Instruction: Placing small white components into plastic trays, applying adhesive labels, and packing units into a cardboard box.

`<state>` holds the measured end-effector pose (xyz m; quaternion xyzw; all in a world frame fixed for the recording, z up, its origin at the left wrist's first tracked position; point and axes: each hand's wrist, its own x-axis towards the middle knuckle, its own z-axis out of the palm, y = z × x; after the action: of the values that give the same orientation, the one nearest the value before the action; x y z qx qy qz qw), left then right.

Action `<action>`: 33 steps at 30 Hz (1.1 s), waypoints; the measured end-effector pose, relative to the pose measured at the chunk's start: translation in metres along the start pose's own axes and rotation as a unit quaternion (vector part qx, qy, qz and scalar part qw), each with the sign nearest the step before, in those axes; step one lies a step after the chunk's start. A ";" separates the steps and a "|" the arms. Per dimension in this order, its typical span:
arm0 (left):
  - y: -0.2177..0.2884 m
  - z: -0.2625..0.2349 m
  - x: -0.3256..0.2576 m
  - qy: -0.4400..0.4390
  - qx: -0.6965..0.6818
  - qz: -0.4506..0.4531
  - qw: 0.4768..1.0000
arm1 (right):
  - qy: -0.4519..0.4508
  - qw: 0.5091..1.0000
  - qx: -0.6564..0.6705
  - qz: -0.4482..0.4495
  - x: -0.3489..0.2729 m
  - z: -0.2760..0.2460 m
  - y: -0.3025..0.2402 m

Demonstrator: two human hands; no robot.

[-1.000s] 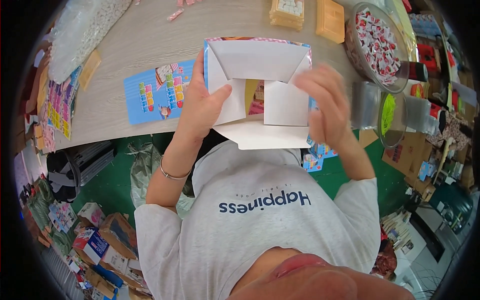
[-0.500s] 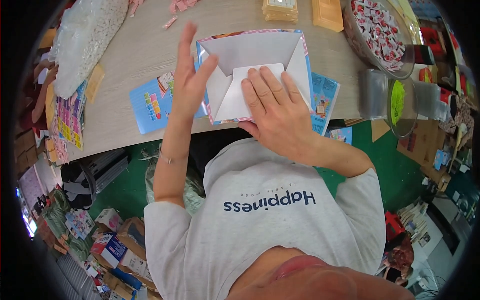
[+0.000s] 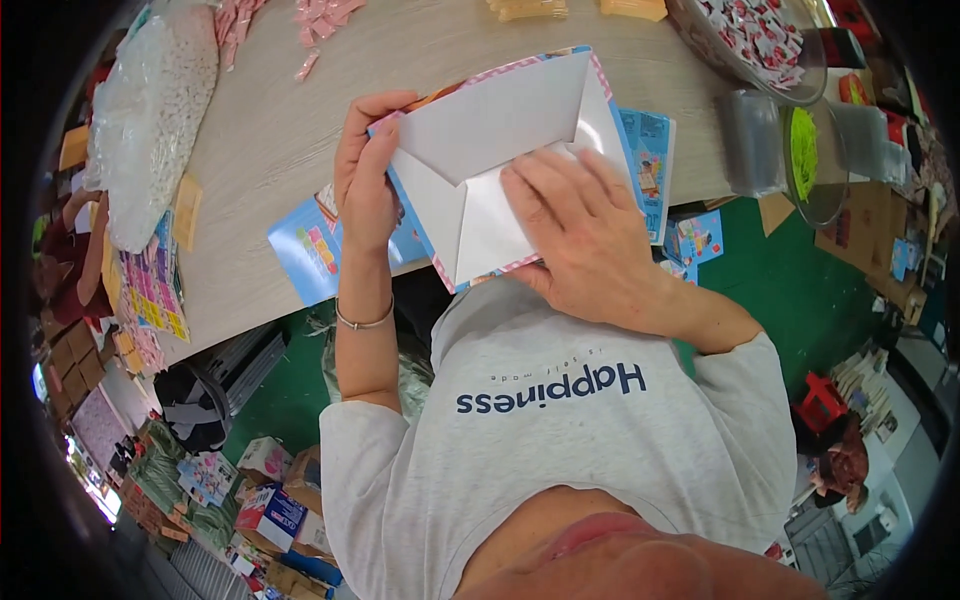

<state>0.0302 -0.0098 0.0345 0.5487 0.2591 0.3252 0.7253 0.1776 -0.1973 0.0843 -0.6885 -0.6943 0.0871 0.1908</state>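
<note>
A cardboard box [image 3: 480, 110], white inside with pink-checked edges and a blue outside, stands tilted before me at the table's near edge, its open side facing me. My left hand [image 3: 368, 170] grips its left wall, thumb on the near side and fingers curled round the far corner. Inside it, my right hand [image 3: 585, 235] lies with fingers stretched out over the white bottom flaps; its fingertips are slightly blurred. Flat blue printed cartons [image 3: 305, 250] lie under and left of the box, and another blue carton [image 3: 648, 165] shows at its right.
Wrapped sweets fill a large clear bowl [image 3: 690, 45] at the far right. Nearer stand clear plastic containers [image 3: 752, 150] and a bowl of green shreds [image 3: 803, 155]. A bag of white pieces [image 3: 165, 120] and pink packets [image 3: 325, 20] lie to the left.
My left hand has gone from raised beside the box to gripping its left wall. The box has turned and tilted, its right side rising away from me. My right hand stays inside.
</note>
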 end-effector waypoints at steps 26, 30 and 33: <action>0.104 -0.035 -0.163 0.367 0.442 0.469 0.671 | 0.193 0.856 -0.039 -0.478 0.132 0.165 -0.094; 0.068 -0.020 -0.093 0.256 0.368 0.113 0.887 | 0.146 0.896 -0.034 -0.418 0.127 0.197 -0.078; 0.014 -0.090 -0.036 0.340 0.156 0.079 0.924 | 0.124 0.899 0.079 -0.414 0.104 0.109 -0.068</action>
<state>-0.0616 0.0220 0.0253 0.5299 0.4931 0.5041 0.4711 0.0750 -0.0816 0.0256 -0.3272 -0.8782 -0.0312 0.3474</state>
